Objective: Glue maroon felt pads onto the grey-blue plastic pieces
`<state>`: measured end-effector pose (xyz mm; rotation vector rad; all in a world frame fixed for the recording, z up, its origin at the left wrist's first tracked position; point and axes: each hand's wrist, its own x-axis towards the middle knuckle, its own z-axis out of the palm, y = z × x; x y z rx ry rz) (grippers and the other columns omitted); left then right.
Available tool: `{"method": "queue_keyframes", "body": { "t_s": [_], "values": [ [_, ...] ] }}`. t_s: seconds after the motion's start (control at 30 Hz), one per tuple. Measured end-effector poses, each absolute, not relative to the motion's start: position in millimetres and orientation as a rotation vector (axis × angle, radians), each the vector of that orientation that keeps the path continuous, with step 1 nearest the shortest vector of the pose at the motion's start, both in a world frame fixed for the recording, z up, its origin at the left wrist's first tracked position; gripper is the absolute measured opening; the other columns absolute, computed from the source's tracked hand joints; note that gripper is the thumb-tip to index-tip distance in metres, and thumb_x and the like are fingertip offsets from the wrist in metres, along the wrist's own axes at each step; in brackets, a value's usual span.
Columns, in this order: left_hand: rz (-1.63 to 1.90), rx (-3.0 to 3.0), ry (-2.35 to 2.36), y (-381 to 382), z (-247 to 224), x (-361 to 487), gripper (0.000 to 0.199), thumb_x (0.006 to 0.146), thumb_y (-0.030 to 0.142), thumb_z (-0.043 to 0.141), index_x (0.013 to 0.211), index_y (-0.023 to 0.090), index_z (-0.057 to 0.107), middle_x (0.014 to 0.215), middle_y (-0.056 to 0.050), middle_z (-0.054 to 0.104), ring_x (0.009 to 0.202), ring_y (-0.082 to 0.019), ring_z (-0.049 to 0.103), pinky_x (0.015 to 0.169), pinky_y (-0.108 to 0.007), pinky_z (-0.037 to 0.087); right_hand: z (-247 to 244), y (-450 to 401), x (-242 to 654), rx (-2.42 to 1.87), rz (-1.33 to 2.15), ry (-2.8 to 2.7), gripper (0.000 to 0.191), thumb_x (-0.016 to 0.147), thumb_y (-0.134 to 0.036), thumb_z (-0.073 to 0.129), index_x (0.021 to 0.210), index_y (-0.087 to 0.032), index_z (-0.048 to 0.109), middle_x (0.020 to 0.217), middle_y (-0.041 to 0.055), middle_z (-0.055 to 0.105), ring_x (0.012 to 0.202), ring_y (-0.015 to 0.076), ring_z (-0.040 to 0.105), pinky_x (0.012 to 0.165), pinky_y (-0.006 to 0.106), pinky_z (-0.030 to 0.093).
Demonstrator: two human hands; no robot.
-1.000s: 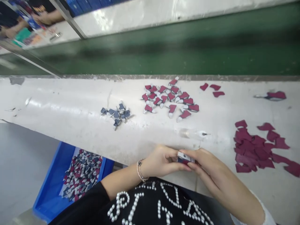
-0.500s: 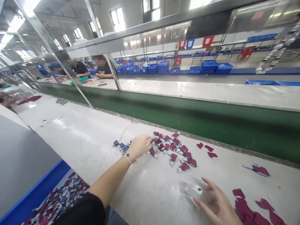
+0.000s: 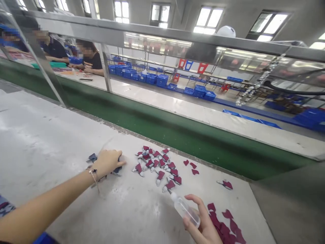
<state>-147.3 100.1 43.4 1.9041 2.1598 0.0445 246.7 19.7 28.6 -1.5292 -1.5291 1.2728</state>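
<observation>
My left hand (image 3: pixel 108 163) reaches over a few dark blue-grey pieces (image 3: pixel 92 157) on the white table; its fingers are curled down over them, and whether it grips one is hidden. In my right hand (image 3: pixel 200 220) is a small clear plastic bottle (image 3: pixel 187 211), tilted with its white tip toward the upper left. Between the hands lies a cluster of maroon-and-grey pieces (image 3: pixel 161 163). Flat maroon pieces (image 3: pixel 223 230) are heaped beside my right hand. Three small maroon pieces (image 3: pixel 193 165) and one maroon piece with a dark strip (image 3: pixel 227 184) lie farther right.
Beyond the white table (image 3: pixel 63 135) runs a green belt (image 3: pixel 142 118), with metal posts (image 3: pixel 105 67) and a rail above. People (image 3: pixel 92 61) sit at the far side on the left. A blue bin (image 3: pixel 45 238) shows at the lower left edge; a grey panel (image 3: pixel 291 200) stands at right.
The view has swung right. My left hand has moved away from the maroon cluster to the dark pieces on its left. The bottle in my right hand now shows clearly, angled toward the cluster.
</observation>
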Motion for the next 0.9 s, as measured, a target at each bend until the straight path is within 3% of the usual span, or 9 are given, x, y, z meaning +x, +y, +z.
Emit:
{"method": "queue_keyframes", "body": {
  "t_s": [0.13,0.27,0.33,0.43,0.5,0.63,0.73,0.9],
  "values": [
    [0.053,1.94,2.005,111.7,54.9,-151.0,0.022,0.087,0.03,0.056,0.099,0.017,0.069,0.1,-0.014,0.074,0.096,-0.034,0.069,0.084,-0.042,0.049,60.2,18.9,253.8,-1.505,1.279,-1.474,0.053,0.078,-0.069,0.069,0.113,-0.029,0.073,0.093,0.0053,0.073,0.082,0.0262,0.069,0.08,0.038,0.059],
    [0.249,1.822,1.82,101.2,73.3,-132.3,0.033,0.098,0.046,0.048,0.117,0.024,0.063,0.111,-0.006,0.072,0.1,-0.022,0.069,0.091,-0.036,0.053,79.1,23.6,258.0,-1.509,1.251,-1.41,0.048,0.063,-0.058,0.086,0.1,-0.027,0.078,0.109,0.0079,0.072,0.101,0.0293,0.066,0.092,0.038,0.055],
    [0.662,1.37,1.409,89.6,74.6,-105.7,0.039,0.095,0.05,0.058,0.126,0.025,0.059,0.12,-0.006,0.069,0.109,-0.02,0.068,0.097,-0.035,0.055,81.3,30.8,260.3,-1.49,1.239,-1.413,0.046,0.064,-0.057,0.087,0.097,-0.027,0.077,0.099,0.007,0.07,0.091,0.0266,0.067,0.081,0.036,0.056],
    [0.868,0.764,0.914,75.3,59.3,-55.2,0.063,0.085,0.038,0.078,0.142,0.03,0.051,0.114,-0.004,0.071,0.105,-0.016,0.07,0.098,-0.033,0.057,75.8,44.7,263.9,-1.299,1.276,-1.487,0.043,0.07,-0.061,0.082,0.096,-0.028,0.074,0.078,0.0022,0.064,0.065,0.0192,0.061,0.056,0.03,0.051],
    [0.909,0.502,0.754,70.1,43.6,-25.8,0.057,0.084,0.031,0.081,0.136,0.024,0.06,0.117,-0.005,0.072,0.104,-0.014,0.071,0.099,-0.028,0.056,68.2,51.7,266.1,-1.166,1.318,-1.532,0.045,0.071,-0.067,0.079,0.093,-0.028,0.071,0.072,0.0013,0.063,0.058,0.0176,0.058,0.05,0.029,0.048],
    [0.774,0.369,0.577,61.9,17.8,2.4,0.042,0.082,0.026,0.083,0.121,0.016,0.071,0.114,-0.009,0.075,0.109,-0.016,0.073,0.095,-0.023,0.057,54.2,51.6,270.0,-1.106,1.362,-1.543,0.047,0.076,-0.071,0.072,0.094,-0.028,0.069,0.075,0.0026,0.066,0.059,0.0181,0.061,0.051,0.029,0.05],
    [0.73,0.372,0.542,54.7,7.3,4.7,0.033,0.077,0.025,0.088,0.106,0.018,0.073,0.11,-0.006,0.076,0.113,-0.018,0.073,0.09,-0.023,0.06,54.7,44.4,270.6,-1.16,1.417,-1.504,0.039,0.076,-0.06,0.08,0.102,-0.032,0.072,0.086,0.0032,0.071,0.069,0.0187,0.066,0.057,0.028,0.054],
    [0.671,0.434,0.595,54.1,-2.8,9.6,0.032,0.074,0.026,0.089,0.101,0.019,0.073,0.109,-0.005,0.076,0.09,-0.014,0.076,0.077,-0.024,0.064,69.8,40.3,261.8,-1.282,1.43,-1.545,0.033,0.067,-0.035,0.09,0.095,-0.033,0.073,0.088,-0.0003,0.073,0.064,0.0161,0.067,0.052,0.025,0.053]
  ]
}}
